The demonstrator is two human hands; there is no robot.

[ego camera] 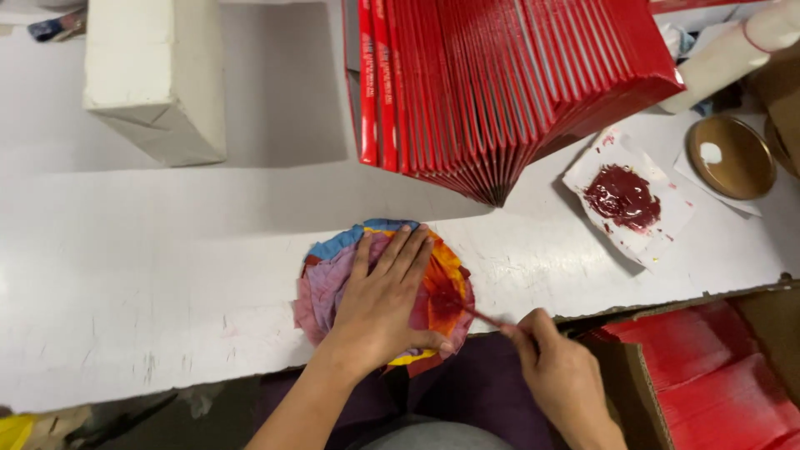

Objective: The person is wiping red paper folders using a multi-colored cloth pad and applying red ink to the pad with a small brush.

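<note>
A round stack of thin coloured paper sheets (333, 275), purple, blue, orange and yellow, lies at the near edge of the white table (150, 275). My left hand (386, 296) rests flat on top of it, fingers spread. My right hand (560, 375) pinches a thin red-stained stick (483, 316) whose tip touches the orange right side of the stack. Dark red paste (622, 197) sits on a white paper square to the right.
A fanned row of upright red booklets (500, 83) stands at the back centre. A white box (158, 75) is at the back left. A brown round lid (731, 157) lies far right. A cardboard box with red items (717, 375) is at the lower right.
</note>
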